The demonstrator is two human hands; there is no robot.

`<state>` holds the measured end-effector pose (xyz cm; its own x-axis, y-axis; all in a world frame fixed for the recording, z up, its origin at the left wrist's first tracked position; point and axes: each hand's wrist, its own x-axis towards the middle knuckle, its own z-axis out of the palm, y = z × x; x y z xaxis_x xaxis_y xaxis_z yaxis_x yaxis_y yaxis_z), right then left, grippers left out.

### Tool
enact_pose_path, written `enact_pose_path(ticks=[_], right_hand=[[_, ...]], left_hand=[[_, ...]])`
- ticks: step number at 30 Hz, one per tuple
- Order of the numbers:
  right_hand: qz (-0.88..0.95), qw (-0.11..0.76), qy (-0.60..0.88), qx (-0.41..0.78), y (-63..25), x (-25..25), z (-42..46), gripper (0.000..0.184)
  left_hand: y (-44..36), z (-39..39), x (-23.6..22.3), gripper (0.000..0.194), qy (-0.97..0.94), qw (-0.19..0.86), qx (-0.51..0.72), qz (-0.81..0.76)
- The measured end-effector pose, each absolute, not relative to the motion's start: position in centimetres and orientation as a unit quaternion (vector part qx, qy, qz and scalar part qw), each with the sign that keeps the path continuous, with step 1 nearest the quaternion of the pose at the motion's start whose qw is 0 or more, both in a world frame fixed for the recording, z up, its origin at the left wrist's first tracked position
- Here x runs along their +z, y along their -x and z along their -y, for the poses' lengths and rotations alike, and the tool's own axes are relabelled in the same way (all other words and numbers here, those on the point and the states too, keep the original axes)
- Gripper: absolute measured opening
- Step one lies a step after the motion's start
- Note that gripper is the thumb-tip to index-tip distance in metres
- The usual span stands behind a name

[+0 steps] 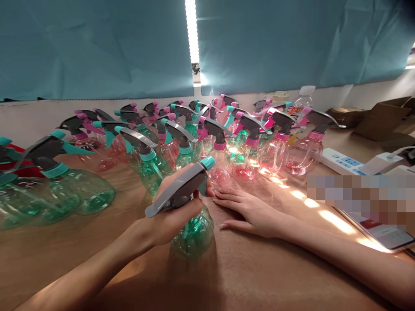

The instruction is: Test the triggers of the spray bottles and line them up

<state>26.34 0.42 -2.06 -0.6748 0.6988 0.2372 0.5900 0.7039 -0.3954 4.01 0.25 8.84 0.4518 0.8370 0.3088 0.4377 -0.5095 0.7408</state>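
My left hand [173, 220] is wrapped round the neck of a green spray bottle [195, 235], its fingers at the teal trigger. The grey spray head tops my grip, its teal nozzle pointing away to the right. The clear green body below stands on or just over the table; I cannot tell which. To its right my right hand [249, 211] lies flat on the table, palm down, fingers stretched toward the bottle and holding nothing. Just beyond the hands stand pink spray bottles [219, 166] and a green spray bottle [154, 168].
Several more spray bottles crowd the back of the brown table [259, 276]; green spray bottles [87, 190] stand at the left. On the right are a white power strip [343, 162], a phone [382, 233] and a cardboard box [382, 119]. A teal curtain [97, 47] hangs behind.
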Motion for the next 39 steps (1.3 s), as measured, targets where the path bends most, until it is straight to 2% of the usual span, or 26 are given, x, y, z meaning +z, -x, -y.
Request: enact_pose_path(ticks=[6, 10, 18, 28, 39], right_hand=[[0.902, 0.194, 0.357, 0.146, -26.3, -2.3, -0.5, 0.067], [0.899, 0.210, 0.352, 0.150, -26.4, -2.4, -0.5, 0.064], [0.894, 0.222, 0.355, 0.158, -26.5, -2.7, -0.5, 0.061], [0.892, 0.221, 0.360, 0.161, -26.5, -2.7, -0.5, 0.062], [0.894, 0.227, 0.351, 0.162, -26.4, -2.4, -0.5, 0.059]], left_hand=[[-3.9, -0.3, 8.6, 0.008, -0.770, 0.344, 0.360, -0.399], [-3.9, -0.6, 8.1, 0.023, -0.751, 0.389, 0.374, -0.381], [-4.7, -0.5, 7.8, 0.046, -0.750, 0.355, 0.409, -0.379], [-5.1, -0.4, 8.3, 0.057, -0.764, 0.367, 0.392, -0.358], [-4.6, -1.3, 7.5, 0.056, -0.788, 0.364, 0.374, -0.327]])
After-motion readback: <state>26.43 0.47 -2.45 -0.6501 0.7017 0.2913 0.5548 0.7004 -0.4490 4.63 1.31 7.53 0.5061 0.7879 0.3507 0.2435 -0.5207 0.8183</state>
